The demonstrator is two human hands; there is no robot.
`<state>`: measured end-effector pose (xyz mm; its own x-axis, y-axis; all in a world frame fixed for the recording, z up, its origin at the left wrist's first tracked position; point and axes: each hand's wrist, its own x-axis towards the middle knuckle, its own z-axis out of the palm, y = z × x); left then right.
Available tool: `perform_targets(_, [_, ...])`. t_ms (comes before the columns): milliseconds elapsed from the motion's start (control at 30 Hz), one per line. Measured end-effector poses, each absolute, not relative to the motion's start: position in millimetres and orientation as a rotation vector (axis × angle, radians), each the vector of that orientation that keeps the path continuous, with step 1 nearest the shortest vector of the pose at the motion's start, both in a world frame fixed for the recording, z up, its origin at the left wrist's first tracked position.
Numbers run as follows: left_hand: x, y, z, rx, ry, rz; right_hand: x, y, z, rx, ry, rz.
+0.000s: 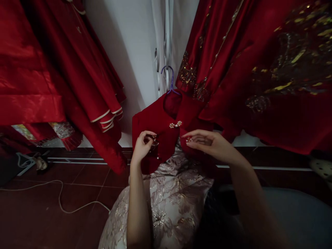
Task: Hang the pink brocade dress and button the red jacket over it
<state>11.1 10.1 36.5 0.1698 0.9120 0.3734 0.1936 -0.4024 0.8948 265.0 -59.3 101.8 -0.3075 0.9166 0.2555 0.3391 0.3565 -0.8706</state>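
A short red velvet jacket (155,124) hangs on a purple hanger (169,77) over a pale floral brocade dress (168,197). A pearl clasp (175,124) joins its front near the collar. My left hand (141,147) is closed in a pinch on a small beaded clasp (155,140) on the jacket's left front edge. My right hand (207,143) pinches the jacket's right front edge, fingertips pressed together on a small fastener.
Long red gowns hang at the left (64,79) and an embroidered red gown with gold thread at the right (272,69). A white wall (137,52) stands behind. A white cable (61,197) trails over the dark red tiled floor.
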Motion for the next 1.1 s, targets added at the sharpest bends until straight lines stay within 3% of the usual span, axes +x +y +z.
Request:
perform_targets(300, [3,20,16,1.873,1.002,1.103,234,-30,60,-1.097,-1.872,0.605])
perform_targets(533, [16,24,15,1.801,0.99,1.205,196,-4,29,-1.038,-2.001,0.526])
perform_targets(1100, [20,21,18,1.647,1.06,1.287,175,4,36,-1.19,-2.0,0.249])
